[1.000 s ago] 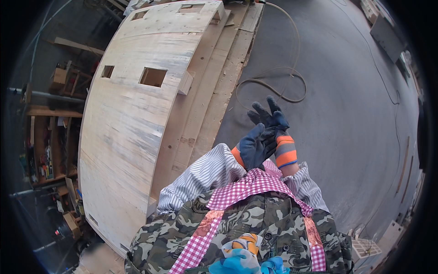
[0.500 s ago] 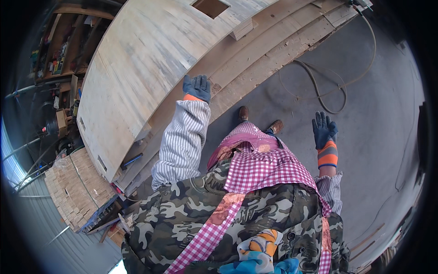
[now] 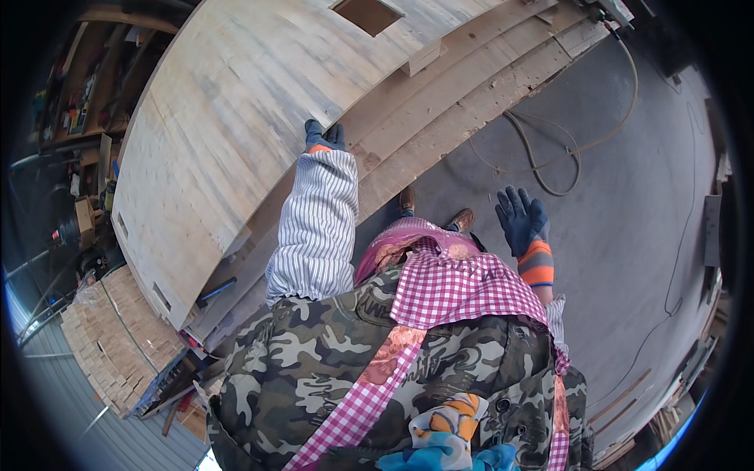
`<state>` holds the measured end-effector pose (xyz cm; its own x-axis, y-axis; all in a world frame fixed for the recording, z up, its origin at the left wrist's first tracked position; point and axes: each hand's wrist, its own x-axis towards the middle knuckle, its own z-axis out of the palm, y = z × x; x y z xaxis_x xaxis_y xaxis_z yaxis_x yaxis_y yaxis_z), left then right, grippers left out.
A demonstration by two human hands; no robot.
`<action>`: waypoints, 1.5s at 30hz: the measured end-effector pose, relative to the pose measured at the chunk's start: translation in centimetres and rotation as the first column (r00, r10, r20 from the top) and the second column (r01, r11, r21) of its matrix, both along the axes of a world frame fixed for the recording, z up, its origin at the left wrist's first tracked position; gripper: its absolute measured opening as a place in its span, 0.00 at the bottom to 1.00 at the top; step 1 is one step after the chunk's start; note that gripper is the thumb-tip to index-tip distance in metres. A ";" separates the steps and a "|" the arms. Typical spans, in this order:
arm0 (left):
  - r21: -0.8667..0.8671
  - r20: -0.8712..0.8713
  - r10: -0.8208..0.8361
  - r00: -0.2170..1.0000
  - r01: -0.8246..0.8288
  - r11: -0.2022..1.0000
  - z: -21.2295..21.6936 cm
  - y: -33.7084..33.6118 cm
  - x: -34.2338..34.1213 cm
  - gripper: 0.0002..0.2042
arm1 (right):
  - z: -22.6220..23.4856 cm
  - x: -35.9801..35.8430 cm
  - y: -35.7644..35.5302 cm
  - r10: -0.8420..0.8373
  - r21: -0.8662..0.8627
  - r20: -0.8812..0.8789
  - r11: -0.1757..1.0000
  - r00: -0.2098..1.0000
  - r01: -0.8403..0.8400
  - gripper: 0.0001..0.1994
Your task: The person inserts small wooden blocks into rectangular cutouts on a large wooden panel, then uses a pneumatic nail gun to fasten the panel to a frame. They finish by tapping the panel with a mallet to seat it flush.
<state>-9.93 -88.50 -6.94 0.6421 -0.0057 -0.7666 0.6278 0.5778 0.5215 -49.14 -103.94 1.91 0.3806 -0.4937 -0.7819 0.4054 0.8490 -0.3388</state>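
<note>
A large pale plywood panel (image 3: 236, 133) with cut-out rectangular openings lies over a wooden work surface on the left. My left hand (image 3: 324, 137), in a dark blue glove with an orange cuff, is at the panel's near edge. Its thumb rests on top and the other fingers appear to curl at the edge, their tips partly hidden. My right hand (image 3: 521, 224), gloved alike, hangs over the grey floor with its fingers spread and nothing in it.
Beneath the panel, long boards (image 3: 463, 98) form a stepped edge. A looped hose (image 3: 577, 161) lies on the floor ahead. Bundled wooden strips (image 3: 118, 334) stand at the lower left, and shelves with tools (image 3: 94, 78) are at the far left. Thin timber (image 3: 624, 400) lies at the lower right.
My left hand has moved slightly up and left onto the panel's edge, thumb now on top. My right hand has swung inward to the left, still spread. The whole view has shifted slightly.
</note>
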 end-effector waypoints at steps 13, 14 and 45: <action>-0.031 0.004 -0.030 1.000 0.030 0.999 -0.1 -0.6 0.4 0.21 | -0.1 1.7 1.3 0.165 0.036 0.019 0.985 0.986 -0.166 0.31; -0.098 0.050 -0.001 0.999 0.006 0.995 0.2 -0.2 -0.2 0.23 | -0.1 1.5 1.4 0.172 0.032 0.018 0.984 0.985 -0.173 0.31; 0.076 0.062 -0.431 0.900 0.426 0.901 -0.5 1.8 1.2 0.23 | 0.8 2.9 2.3 0.182 -0.052 0.054 0.982 0.982 -0.180 0.31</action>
